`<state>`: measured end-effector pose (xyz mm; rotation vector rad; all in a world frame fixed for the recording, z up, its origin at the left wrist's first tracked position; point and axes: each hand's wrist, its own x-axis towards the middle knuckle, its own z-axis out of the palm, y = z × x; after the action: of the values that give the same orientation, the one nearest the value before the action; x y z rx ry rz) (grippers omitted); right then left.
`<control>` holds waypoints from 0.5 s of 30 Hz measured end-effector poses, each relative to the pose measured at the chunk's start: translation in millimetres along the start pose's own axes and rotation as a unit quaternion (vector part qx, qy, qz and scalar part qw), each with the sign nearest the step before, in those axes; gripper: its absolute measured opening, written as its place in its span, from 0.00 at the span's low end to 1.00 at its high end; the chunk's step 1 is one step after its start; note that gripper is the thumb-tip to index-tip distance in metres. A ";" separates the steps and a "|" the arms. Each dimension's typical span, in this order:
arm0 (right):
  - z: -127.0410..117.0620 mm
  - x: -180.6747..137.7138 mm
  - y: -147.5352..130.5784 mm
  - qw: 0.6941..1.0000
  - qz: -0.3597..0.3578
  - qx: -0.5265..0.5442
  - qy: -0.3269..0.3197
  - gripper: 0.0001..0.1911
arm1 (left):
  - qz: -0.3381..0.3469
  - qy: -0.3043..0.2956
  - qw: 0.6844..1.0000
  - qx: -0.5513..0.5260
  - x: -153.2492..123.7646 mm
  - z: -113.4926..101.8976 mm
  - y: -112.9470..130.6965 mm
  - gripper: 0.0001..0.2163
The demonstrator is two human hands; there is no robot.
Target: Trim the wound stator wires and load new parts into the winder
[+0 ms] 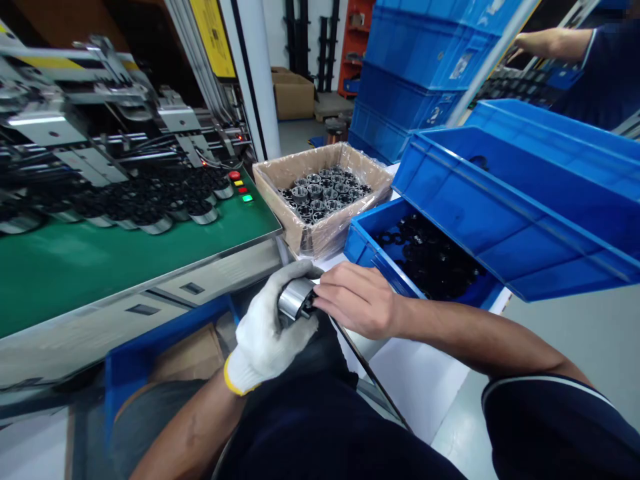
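Observation:
My left hand (267,330), in a white glove with a yellow cuff, is wrapped around a shiny metal cylinder (295,299) held over my lap. My bare right hand (356,299) is curled against the cylinder's right end, its fingertips pressed on a dark part there that I cannot make out. Just beyond my hands, a plastic-lined cardboard box (320,237) holds several metal cylinders, and a blue bin (361,243) holds several black ring-shaped parts.
A green conveyor (115,257) at the left carries several black-topped cylinders under a machine, with coloured buttons (241,187) at its corner. Blue crates (525,193) are tilted and stacked at the right. Another person's arm (550,43) reaches in at top right. A blue bin (150,363) stands below left.

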<state>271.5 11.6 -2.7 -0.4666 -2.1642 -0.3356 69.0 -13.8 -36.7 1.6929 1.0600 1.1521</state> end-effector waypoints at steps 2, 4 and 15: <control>2.4 -1.4 0.0 1.000 -0.023 -0.013 -0.002 0.03 | 0.012 -0.006 1.000 -0.006 -2.2 2.8 -4.0 0.29; 4.2 -1.6 1.5 0.999 -0.029 -0.027 -0.007 0.01 | 0.002 -0.007 1.000 -0.017 -3.9 4.0 -7.7 0.30; -23.9 16.2 32.2 0.987 0.111 0.089 0.077 0.07 | 0.017 0.004 0.998 0.061 40.2 37.1 -14.3 0.26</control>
<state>293.8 34.1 26.6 -0.5556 -1.9486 -0.0505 110.9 22.4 -48.4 1.8083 1.1318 1.1364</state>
